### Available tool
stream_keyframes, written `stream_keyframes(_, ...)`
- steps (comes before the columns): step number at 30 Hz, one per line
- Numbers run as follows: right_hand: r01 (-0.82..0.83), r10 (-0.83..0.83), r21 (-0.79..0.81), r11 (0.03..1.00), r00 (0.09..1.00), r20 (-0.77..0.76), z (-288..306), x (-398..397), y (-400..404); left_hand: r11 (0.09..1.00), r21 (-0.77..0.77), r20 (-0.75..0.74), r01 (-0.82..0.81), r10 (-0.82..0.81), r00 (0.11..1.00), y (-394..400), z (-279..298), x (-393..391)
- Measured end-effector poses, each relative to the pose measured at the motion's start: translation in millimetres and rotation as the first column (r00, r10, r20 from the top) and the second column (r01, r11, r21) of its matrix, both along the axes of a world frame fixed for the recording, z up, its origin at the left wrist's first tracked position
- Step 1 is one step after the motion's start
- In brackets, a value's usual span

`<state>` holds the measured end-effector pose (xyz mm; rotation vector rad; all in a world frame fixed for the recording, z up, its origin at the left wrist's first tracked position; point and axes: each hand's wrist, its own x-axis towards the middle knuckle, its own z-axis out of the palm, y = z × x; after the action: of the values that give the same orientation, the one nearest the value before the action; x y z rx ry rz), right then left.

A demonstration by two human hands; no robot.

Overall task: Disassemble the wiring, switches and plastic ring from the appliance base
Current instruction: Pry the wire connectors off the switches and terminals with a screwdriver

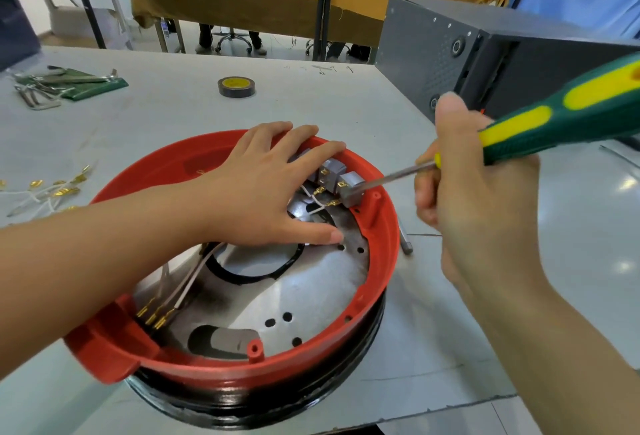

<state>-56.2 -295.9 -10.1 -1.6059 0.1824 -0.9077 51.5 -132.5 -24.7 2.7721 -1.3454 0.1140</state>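
Left hand [263, 188] lies flat, fingers straight, on the switches [337, 180] inside the red base [381, 261]; right hand [467, 199] grips the screwdriver [519, 129], tip at a switch; a slipped tip could jab fingers or wires [320, 207].

We stretch our left arm in from the lower left, forearm bare, wrist nearly straight. Our left hand [266, 188] lies palm down with the fingers spread and almost straight, the thumb pointing off to the right. Our right arm comes up from the lower right corner. Our right hand [474, 188] is curled into a fist around a handle, thumb raised on top, knuckles turned toward the left hand.
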Motion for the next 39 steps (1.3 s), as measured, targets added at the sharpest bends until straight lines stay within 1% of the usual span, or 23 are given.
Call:
stream_keyframes(3, -0.010, 0.015, -0.092, 0.996, 0.998, 0.057, 9.7, -2.4, -5.5, 1.000, 0.007, -0.009, 0.000, 0.000, 1.000, 0.4, 0.5, 0.1)
stream_keyframes(6, -0.034, 0.034, -0.088, 0.996, 0.999, 0.006, 8.0, -4.0, -10.7, 1.000, -0.003, -0.015, -0.001, 0.001, 1.000, 0.0, 0.8, -0.1)
stream_keyframes(9, -0.132, 0.130, -0.059, 0.990, 0.991, -0.030, 10.7, -7.3, -15.2, 1.000, 0.001, -0.015, -0.005, 0.005, 1.000, -0.1, 0.9, -0.8)
stream_keyframes(14, -0.249, 0.235, -0.135, 0.959, 0.966, -0.110, 12.0, -12.4, -21.2, 1.000, -0.007, -0.012, -0.007, 0.007, 1.000, -0.3, 1.2, -2.7)
stream_keyframes(20, -0.345, 0.303, -0.278, 0.896, 0.935, -0.184, 18.1, -17.1, -29.1, 1.000, -0.001, -0.001, -0.016, 0.016, 1.000, -0.7, 0.4, -1.6)
stream_keyframes(22, -0.364, 0.316, -0.364, 0.857, 0.930, -0.188, 18.6, -17.4, -30.3, 1.000, -0.002, 0.005, -0.015, 0.015, 1.000, -0.5, -0.1, -1.0)
stream_keyframes(26, -0.333, 0.259, -0.523, 0.784, 0.942, -0.212, 25.5, -21.3, -30.3, 1.000, -0.013, 0.001, -0.013, 0.013, 1.000, -1.1, -1.1, -0.4)
stream_keyframes(29, -0.326, 0.235, -0.592, 0.737, 0.945, -0.227, 29.9, -21.6, -28.2, 1.000, -0.014, 0.013, -0.013, 0.013, 1.000, -1.4, -1.9, 0.0)
stream_keyframes(30, -0.335, 0.233, -0.583, 0.740, 0.941, -0.245, 29.4, -11.0, -23.2, 1.000, -0.016, 0.015, -0.013, 0.013, 1.000, -1.1, -1.9, 0.1)
stream_keyframes(31, -0.397, 0.251, -0.550, 0.735, 0.913, -0.323, 27.9, -0.9, -19.3, 1.000, -0.018, 0.016, -0.013, 0.013, 1.000, -0.9, -1.9, 0.2)
stream_keyframes(32, -0.508, 0.298, -0.478, 0.716, 0.842, -0.449, 26.6, 7.9, -14.1, 1.000, -0.018, 0.017, -0.013, 0.013, 1.000, -0.6, -1.8, 0.1)
stream_keyframes(33, -0.576, 0.333, -0.396, 0.715, 0.779, -0.531, 23.7, 12.2, -10.6, 1.000, -0.017, 0.018, -0.013, 0.013, 1.000, -0.6, -1.8, 0.2)
stream_keyframes(34, -0.573, 0.334, -0.389, 0.721, 0.780, -0.529, 23.5, 12.3, -9.6, 1.000, -0.017, 0.020, -0.012, 0.012, 1.000, -0.5, -2.1, 0.1)
stream_keyframes(35, -0.475, 0.287, -0.454, 0.754, 0.860, -0.422, 23.8, 9.1, -13.3, 1.000, -0.019, 0.022, -0.010, 0.010, 1.000, -0.5, -2.4, -0.1)
stream_keyframes(36, -0.346, 0.232, -0.503, 0.792, 0.933, -0.276, 24.7, 2.5, -17.7, 1.000, -0.021, 0.021, -0.008, 0.009, 1.000, -0.6, -2.6, -0.2)
stream_keyframes(37, -0.277, 0.206, -0.504, 0.818, 0.959, -0.193, 25.5, -5.1, -19.6, 1.000, -0.022, 0.020, -0.008, 0.009, 1.000, -0.7, -2.5, -0.3)
stream_keyframes(39, -0.265, 0.218, -0.473, 0.840, 0.964, -0.153, 24.2, -10.4, -21.7, 1.000, -0.016, 0.019, -0.010, 0.010, 1.000, -0.8, -2.1, -0.1)
